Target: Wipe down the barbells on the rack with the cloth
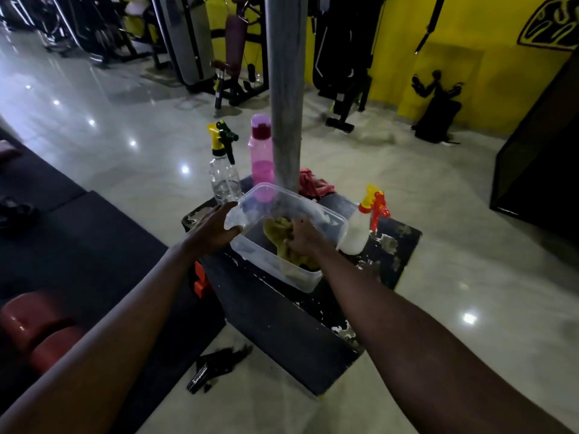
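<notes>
A gym with a glossy pale tiled floor (125,120), a yellow wall (470,73) and dark machines at the back lies behind a black box-shaped surface (398,242) with chipped, peeling paint. A grey upright pole (286,89) rises at the far side of it. On the surface stands a clear rectangular plastic tub (275,272). The left grip (213,230) holds its near-left corner, fingers over the rim and thumb against the wall. The right grip (302,238) reaches down inside the tub and is closed round a crumpled olive-yellow cloth (275,228), which lies within the tub's walls. Just behind the tub stand a clear spray bottle with a yellow and dark green trigger (224,180) and a pink plastic bottle with a maroon cap (261,158). A white spray bottle with a yellow and red trigger (355,233) is at the tub's right side, and a bunched red rag (310,183) lies by the pole's foot.
</notes>
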